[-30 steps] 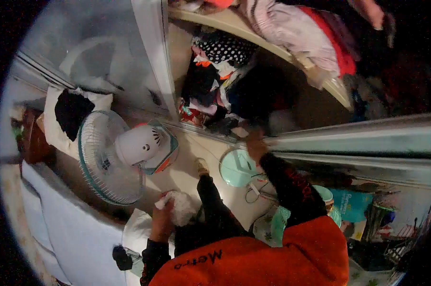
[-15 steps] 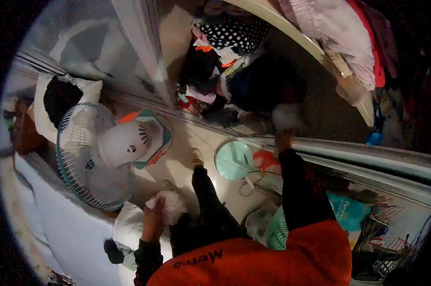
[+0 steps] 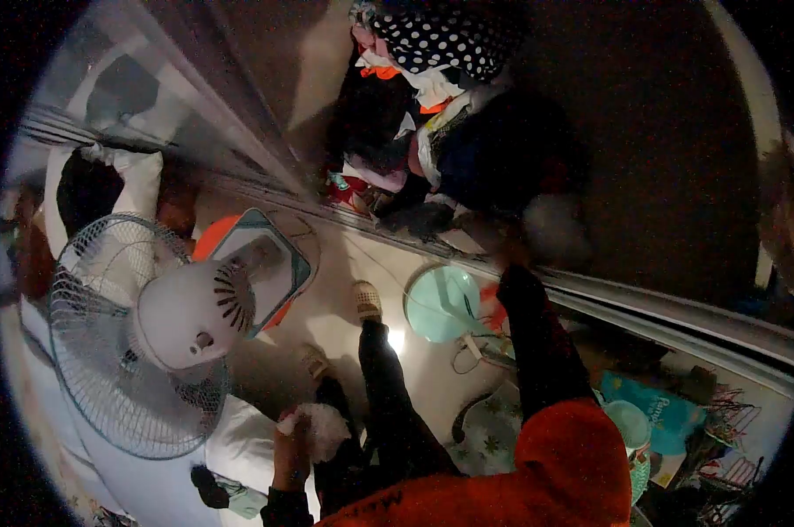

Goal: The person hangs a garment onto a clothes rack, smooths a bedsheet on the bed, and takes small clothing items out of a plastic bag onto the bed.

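Observation:
My left hand (image 3: 293, 448) is closed on a crumpled pale cloth (image 3: 325, 430), held low beside my leg. My right arm reaches forward across the door track, and my right hand (image 3: 509, 253) is at the near edge of a heap of clothes (image 3: 476, 162). Shadow hides its fingers, so whether they grip anything cannot be made out. In the heap lie a black cloth with white dots (image 3: 441, 44), dark garments, and white, pink and orange pieces. A greyish rounded bundle (image 3: 555, 228) lies just right of that hand.
A standing fan (image 3: 190, 316) is at the left, near a pillow-like white bundle (image 3: 137, 184). A mint-green round lid or basin (image 3: 442, 303) sits on the floor ahead of my feet. The metal door track (image 3: 660, 316) runs across. At the right are a blue packet (image 3: 656, 413) and wire hangers (image 3: 735, 413).
My view has shifted, so the fan looks larger and the light garments at upper right have mostly left view. The right hand stays at the heap's edge; the left still holds the pale cloth.

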A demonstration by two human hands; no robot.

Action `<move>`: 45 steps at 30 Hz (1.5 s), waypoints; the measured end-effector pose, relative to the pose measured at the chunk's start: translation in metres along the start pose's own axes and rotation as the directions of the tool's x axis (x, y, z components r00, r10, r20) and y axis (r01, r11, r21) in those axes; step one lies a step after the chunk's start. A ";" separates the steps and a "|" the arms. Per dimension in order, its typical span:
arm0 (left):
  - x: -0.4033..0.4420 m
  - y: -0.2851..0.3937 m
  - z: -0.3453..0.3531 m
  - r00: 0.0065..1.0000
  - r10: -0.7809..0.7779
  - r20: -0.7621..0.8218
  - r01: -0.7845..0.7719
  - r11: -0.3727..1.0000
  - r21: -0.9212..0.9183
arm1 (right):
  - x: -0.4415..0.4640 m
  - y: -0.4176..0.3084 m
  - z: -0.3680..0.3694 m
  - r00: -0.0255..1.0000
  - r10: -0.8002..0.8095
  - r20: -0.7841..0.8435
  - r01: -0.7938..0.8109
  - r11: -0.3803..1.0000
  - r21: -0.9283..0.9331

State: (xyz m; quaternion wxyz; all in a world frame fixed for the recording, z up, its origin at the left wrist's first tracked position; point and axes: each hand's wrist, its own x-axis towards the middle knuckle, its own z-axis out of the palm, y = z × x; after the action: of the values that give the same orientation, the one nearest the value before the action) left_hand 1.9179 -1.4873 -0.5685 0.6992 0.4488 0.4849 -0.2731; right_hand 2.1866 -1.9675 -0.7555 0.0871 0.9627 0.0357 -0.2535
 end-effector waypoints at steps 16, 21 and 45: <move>0.015 -0.031 -0.014 0.996 0.083 0.022 -0.085 0.987 0.133 | 0.002 0.059 -0.023 0.993 0.117 -0.028 -0.121 0.973 -0.199; 0.022 -0.034 -0.030 0.997 0.077 0.001 -0.076 0.989 0.124 | 0.015 0.068 -0.028 0.982 0.177 -0.072 -0.189 0.950 -0.247; 0.055 -0.085 -0.008 0.996 -0.077 0.050 0.065 0.976 0.208 | 0.038 0.069 -0.057 0.998 0.056 0.039 -0.049 0.985 -0.167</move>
State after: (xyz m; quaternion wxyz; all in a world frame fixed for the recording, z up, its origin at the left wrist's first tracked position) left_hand 1.8660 -1.5156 -0.6512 0.6522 0.4932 0.4495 -0.3596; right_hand 2.2550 -2.0240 -0.7154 0.1742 0.9471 0.0293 -0.2681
